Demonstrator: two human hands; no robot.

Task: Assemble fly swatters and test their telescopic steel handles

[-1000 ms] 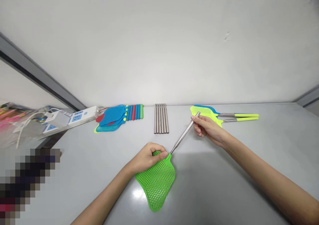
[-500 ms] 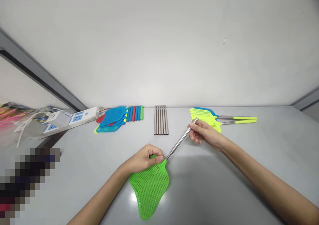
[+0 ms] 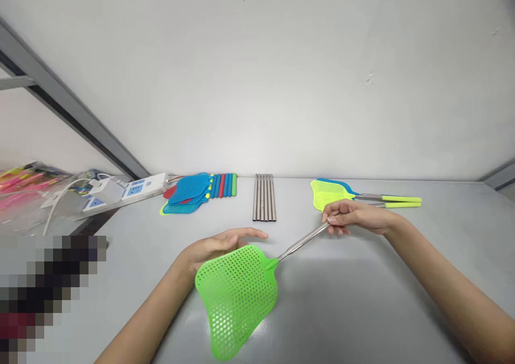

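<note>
A green fly swatter head (image 3: 239, 297) is joined to a steel telescopic rod (image 3: 303, 241). My right hand (image 3: 348, 216) pinches the rod at its far end, so the swatter slants down toward the left. Behind the upper left edge of the green mesh is my left hand (image 3: 219, 248), its index finger stretched out and the other fingers partly hidden. It appears to have let go of the swatter; whether its palm touches the mesh I cannot tell. Just beyond my right hand lie swatters with a yellow head (image 3: 328, 193) and a blue head (image 3: 340, 184).
Several steel rods (image 3: 264, 197) lie side by side along the back. Left of them are coloured handle grips (image 3: 222, 186) and stacked blue swatter heads (image 3: 189, 189). A white power strip (image 3: 145, 188) and plastic-bagged items (image 3: 24, 192) sit at the left. A wall (image 3: 281, 85) rises behind.
My left hand has released the neck of the green swatter and opened. My right hand has moved right and slightly nearer with the rod, tilting it flatter. The view has shifted slightly.
</note>
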